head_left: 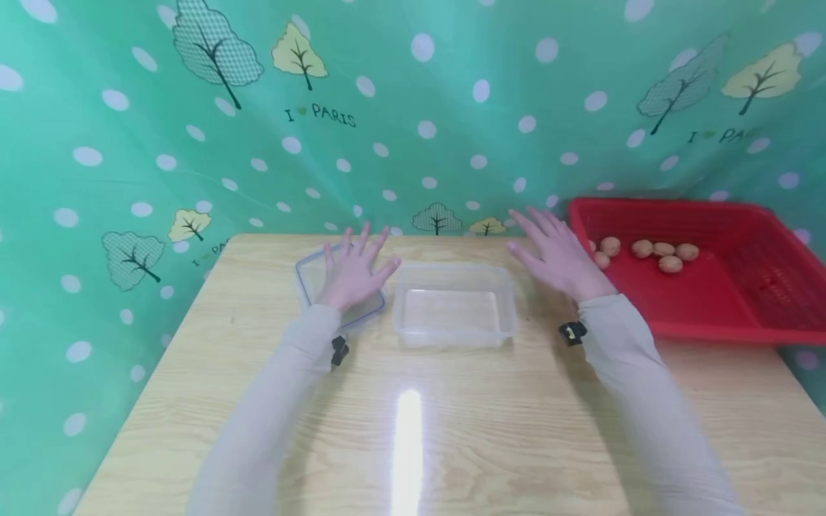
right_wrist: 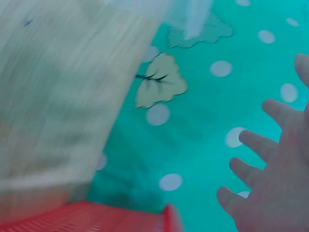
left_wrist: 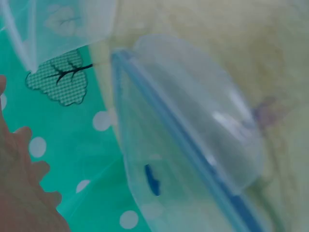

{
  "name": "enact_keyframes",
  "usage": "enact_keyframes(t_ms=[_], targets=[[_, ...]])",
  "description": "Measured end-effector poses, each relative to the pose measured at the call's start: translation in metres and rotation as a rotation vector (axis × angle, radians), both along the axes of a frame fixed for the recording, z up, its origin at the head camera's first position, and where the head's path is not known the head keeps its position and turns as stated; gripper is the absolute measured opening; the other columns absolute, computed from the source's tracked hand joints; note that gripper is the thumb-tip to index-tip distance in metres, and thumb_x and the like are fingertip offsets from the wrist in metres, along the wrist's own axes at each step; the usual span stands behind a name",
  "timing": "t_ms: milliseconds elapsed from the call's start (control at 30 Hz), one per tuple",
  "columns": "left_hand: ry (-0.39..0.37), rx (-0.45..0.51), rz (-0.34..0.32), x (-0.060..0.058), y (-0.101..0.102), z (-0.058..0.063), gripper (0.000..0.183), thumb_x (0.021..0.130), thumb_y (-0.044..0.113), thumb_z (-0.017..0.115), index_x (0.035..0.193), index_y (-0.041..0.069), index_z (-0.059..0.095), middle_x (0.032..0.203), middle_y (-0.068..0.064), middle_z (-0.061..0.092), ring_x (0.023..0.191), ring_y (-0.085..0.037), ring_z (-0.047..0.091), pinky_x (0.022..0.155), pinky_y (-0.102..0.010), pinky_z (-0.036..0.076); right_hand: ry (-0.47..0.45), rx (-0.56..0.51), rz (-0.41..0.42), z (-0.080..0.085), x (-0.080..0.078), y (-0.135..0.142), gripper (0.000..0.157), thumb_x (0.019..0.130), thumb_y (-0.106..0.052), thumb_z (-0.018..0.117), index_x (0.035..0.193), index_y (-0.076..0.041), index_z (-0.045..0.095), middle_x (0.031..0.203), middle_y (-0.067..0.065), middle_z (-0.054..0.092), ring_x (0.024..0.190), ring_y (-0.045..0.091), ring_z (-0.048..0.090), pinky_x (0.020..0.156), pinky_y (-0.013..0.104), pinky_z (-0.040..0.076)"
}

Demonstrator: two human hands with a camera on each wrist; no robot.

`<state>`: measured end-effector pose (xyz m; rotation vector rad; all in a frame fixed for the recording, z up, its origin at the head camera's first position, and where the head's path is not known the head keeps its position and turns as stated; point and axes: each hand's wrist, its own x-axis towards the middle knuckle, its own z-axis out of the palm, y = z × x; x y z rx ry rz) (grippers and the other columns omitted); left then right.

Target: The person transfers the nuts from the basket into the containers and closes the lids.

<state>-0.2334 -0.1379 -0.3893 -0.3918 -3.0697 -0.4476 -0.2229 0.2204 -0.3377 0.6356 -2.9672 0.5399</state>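
Observation:
In the head view my left hand (head_left: 355,276) is spread over a clear lid (head_left: 311,276) with a blue seal; whether it touches the lid I cannot tell. Its fingers are straight and hold nothing. A clear plastic container (head_left: 452,337) stands between my hands. My right hand (head_left: 558,254), fingers also spread, is above the table just left of a red basket (head_left: 710,331). Several walnuts (head_left: 670,264) lie inside that basket. The left wrist view shows the lid (left_wrist: 188,145) at close range, and the right wrist view shows the right hand's fingers (right_wrist: 260,145) apart.
A light wooden table (head_left: 516,430) bears everything, with a bright light reflection at its front middle. Behind it hangs a green dotted cloth (head_left: 400,93) printed with trees. The red basket takes up the table's right back side, reaching the right edge of the view.

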Motion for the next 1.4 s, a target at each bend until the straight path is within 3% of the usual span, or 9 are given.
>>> enact_keyframes(t_ms=[233,500,733,1067,1233,1400], targets=[[-0.001,-0.007,-0.035,0.003,-0.004,-0.011,0.072,0.096,0.067,0.025,0.156,0.029,0.015,0.160,-0.010,0.007,0.144,-0.037,-0.006,0.106,-0.064,-0.014,0.017,0.002,0.074,0.020,0.005,-0.007,0.067,0.100,-0.050,0.041,0.156,-0.019,0.021,0.157,0.018,0.019,0.141,0.041,0.015,0.107,0.068,0.015],[-0.052,0.036,-0.085,0.012,-0.007,-0.018,0.072,0.095,0.070,0.023,0.156,0.033,0.013,0.161,-0.007,0.006,0.144,-0.037,-0.001,0.106,-0.056,-0.021,-0.049,-0.019,0.058,0.041,0.011,0.002,0.066,0.100,-0.045,0.044,0.156,-0.018,0.021,0.158,0.018,0.017,0.141,0.041,0.016,0.105,0.068,0.021],[-0.029,0.022,-0.144,0.021,-0.011,-0.019,0.068,0.098,0.064,0.024,0.156,0.030,0.015,0.160,-0.008,0.010,0.144,-0.038,0.006,0.107,-0.065,-0.010,-0.078,-0.037,0.082,0.055,0.012,0.016,0.066,0.101,-0.046,0.042,0.157,-0.022,0.017,0.158,0.017,0.016,0.141,0.040,0.015,0.105,0.068,0.021],[-0.046,0.029,-0.233,0.028,-0.012,-0.020,0.066,0.099,0.061,0.025,0.156,0.029,0.015,0.160,-0.010,0.009,0.143,-0.040,0.009,0.106,-0.067,-0.009,-0.113,-0.026,0.070,0.063,0.010,0.034,0.069,0.099,-0.043,0.048,0.157,-0.023,0.017,0.156,0.017,0.018,0.140,0.039,0.017,0.102,0.069,0.025],[-0.049,0.058,-0.255,0.030,-0.010,-0.018,0.063,0.100,0.057,0.027,0.156,0.031,0.013,0.161,-0.007,0.007,0.144,-0.038,0.007,0.106,-0.064,-0.016,-0.132,-0.004,0.049,0.064,0.004,0.042,0.070,0.099,-0.044,0.048,0.157,-0.024,0.014,0.156,0.018,0.018,0.137,0.041,0.021,0.096,0.069,0.034],[-0.067,0.077,-0.308,0.032,-0.009,-0.019,0.062,0.102,0.048,0.034,0.157,0.030,0.011,0.161,-0.008,0.008,0.144,-0.039,0.008,0.105,-0.065,-0.015,-0.121,0.001,0.054,0.061,-0.004,0.053,0.070,0.099,-0.042,0.050,0.156,-0.019,0.018,0.154,0.019,0.022,0.135,0.041,0.024,0.097,0.069,0.032]])
